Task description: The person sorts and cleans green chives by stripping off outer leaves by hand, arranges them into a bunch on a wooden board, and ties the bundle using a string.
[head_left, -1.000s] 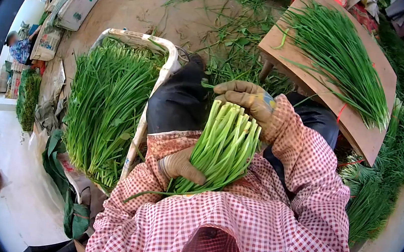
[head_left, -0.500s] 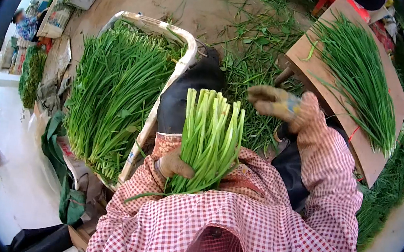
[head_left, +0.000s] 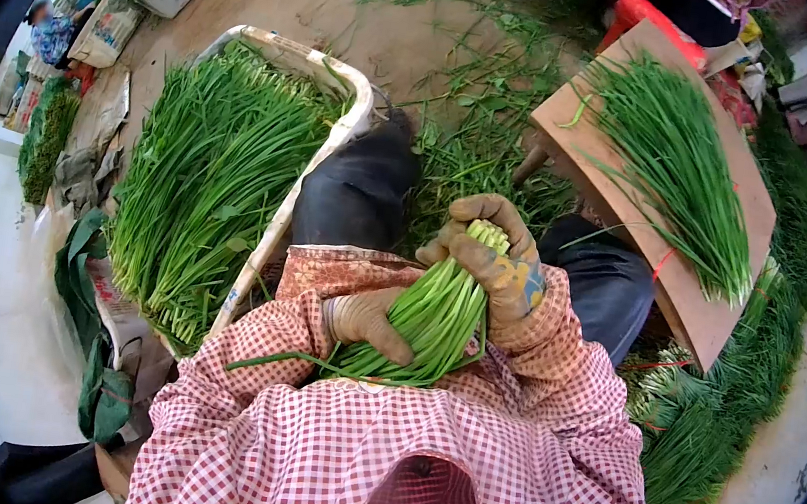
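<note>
A bunch of chives (head_left: 436,312) lies across my lap, its pale cut ends pointing up and away from me. My left hand (head_left: 369,323), in a worn work glove, is closed around the lower left side of the bunch. Near the top, my gloved right hand (head_left: 493,258) wraps its fingers around the stalks just below the cut ends. A few loose leaves stick out to the left over my checked sleeve. The bunch hides part of both hands' fingers.
At left stands a white-rimmed crate (head_left: 357,95) full of chives. To the right, a wooden board (head_left: 581,123) on legs carries another chive bundle (head_left: 686,166). Tied bundles (head_left: 725,423) line the floor beyond it. Scattered greens (head_left: 491,112) cover the ground ahead. Another person (head_left: 51,32) is far left.
My right hand has come in from the right and closed around the upper stalks. The spread cut ends are now gathered tightly together. My left hand keeps its hold.
</note>
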Tool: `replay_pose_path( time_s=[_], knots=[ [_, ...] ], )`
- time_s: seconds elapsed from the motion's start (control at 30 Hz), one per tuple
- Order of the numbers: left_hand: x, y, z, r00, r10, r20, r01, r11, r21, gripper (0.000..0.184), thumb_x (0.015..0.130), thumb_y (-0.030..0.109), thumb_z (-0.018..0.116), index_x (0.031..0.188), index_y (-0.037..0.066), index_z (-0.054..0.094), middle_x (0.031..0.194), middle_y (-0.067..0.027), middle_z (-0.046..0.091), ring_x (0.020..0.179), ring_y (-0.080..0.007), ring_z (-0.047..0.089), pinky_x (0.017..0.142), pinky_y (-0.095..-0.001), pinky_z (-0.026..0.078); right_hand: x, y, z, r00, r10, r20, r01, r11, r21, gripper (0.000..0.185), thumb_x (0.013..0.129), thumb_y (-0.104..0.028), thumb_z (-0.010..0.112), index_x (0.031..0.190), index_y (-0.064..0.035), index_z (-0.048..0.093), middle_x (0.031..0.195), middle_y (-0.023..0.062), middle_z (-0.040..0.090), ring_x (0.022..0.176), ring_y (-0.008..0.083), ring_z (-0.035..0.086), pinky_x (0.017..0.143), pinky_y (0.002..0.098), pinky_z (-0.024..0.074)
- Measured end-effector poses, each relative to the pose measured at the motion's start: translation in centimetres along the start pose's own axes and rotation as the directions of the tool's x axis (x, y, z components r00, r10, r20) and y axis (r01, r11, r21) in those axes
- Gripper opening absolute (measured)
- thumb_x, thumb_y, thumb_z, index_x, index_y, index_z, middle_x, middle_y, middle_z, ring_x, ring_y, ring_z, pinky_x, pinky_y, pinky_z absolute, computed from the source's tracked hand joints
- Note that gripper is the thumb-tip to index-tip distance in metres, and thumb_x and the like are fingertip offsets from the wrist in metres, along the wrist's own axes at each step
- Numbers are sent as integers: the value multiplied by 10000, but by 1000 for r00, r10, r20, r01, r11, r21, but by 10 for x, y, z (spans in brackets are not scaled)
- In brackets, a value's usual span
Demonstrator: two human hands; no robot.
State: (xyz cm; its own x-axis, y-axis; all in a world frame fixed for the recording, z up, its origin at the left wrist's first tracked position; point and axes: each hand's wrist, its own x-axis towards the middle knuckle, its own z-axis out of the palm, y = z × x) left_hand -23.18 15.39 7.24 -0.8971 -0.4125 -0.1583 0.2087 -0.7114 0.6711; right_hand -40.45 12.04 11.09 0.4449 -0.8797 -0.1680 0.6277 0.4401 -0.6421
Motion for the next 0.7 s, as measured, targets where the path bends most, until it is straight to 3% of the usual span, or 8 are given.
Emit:
replay_pose_path(
  time_s=[0.1, 0.23, 0.3, 0.37, 0.43, 0.5, 0.63, 0.7],
  knots=[
    [3, 33, 5, 988, -26, -150, 86, 911, 404, 826, 641, 243, 820, 1311, 7, 399, 1191, -101, 548, 1095, -201, 515, 974, -338, 392, -4, -24, 4, 988, -86, -129, 71, 990, -120, 326, 823, -154, 669, 1087, -65, 499, 809, 41, 558, 764, 200, 606, 793, 373, 543],
    [-32, 124, 44, 774, 570, -275, -187, 621, 761, 877, 661, 133, 780, 1382, -19, 306, 1343, -159, 441, 1254, -229, 407, 1040, -348, 338, 7, -109, 9, 907, -377, -187, 323, 909, -264, 283, 864, -268, 620, 1039, -65, 530, 787, 45, 561, 745, 195, 594, 749, 368, 518],
    [-59, 141, 48, 457, 885, 90, -290, 52, 956, 772, 704, 85, 746, 1351, -30, 340, 1301, -189, 471, 1217, -252, 468, 1006, -378, 389, 37, -136, -25, 702, -694, -160, 654, 717, -242, 289, 883, -267, 610, 1063, -61, 517, 849, 70, 611, 775, 187, 606, 685, 333, 521],
    [-64, 132, 69, 92, 951, 294, -172, -276, 946, 578, 747, 26, 682, 1264, -49, 435, 1157, -201, 574, 1026, -276, 605, 827, -387, 515, 72, -147, -64, 728, -655, -204, 270, 547, -792, 289, 872, -211, 629, 1078, -54, 501, 813, 119, 647, 709, 174, 605, 644, 312, 510],
    [-56, 114, 88, 421, 854, 304, -251, -213, 944, 480, 743, 17, 663, 1193, -43, 508, 1020, -160, 636, 874, -241, 642, 709, -362, 532, 102, -138, -67, 689, -723, 56, 379, 294, -877, 312, 855, -197, 639, 1092, -60, 490, 813, 114, 642, 682, 183, 607, 599, 306, 505],
    [-28, 97, 88, 631, 633, 449, -482, -134, 866, 414, 733, 30, 660, 1132, -24, 567, 904, -117, 675, 748, -205, 656, 615, -335, 530, 120, -148, -38, 700, -714, 12, 438, 417, -796, 325, 840, -147, 648, 1099, -50, 477, 789, 118, 642, 678, 182, 608, 591, 290, 501],
    [32, 41, 81, 916, 380, 126, -359, 639, 680, 628, 704, 146, 745, 1255, -7, 487, 1032, -139, 653, 925, -204, 637, 786, -317, 515, 145, -182, -33, 587, -800, -123, 638, 551, -539, 361, 817, -86, 654, 1114, -31, 456, 791, 121, 633, 686, 185, 611, 602, 303, 523],
    [54, 35, 77, 922, 384, 47, -370, 838, 401, 869, 689, 113, 788, 1391, 7, 287, 1258, -180, 529, 1126, -242, 537, 960, -375, 446, 130, -173, -8, 419, -897, -140, 666, 408, -624, 365, 789, -38, 667, 1099, -48, 475, 823, 111, 601, 652, 210, 611, 579, 335, 536]
  ],
)
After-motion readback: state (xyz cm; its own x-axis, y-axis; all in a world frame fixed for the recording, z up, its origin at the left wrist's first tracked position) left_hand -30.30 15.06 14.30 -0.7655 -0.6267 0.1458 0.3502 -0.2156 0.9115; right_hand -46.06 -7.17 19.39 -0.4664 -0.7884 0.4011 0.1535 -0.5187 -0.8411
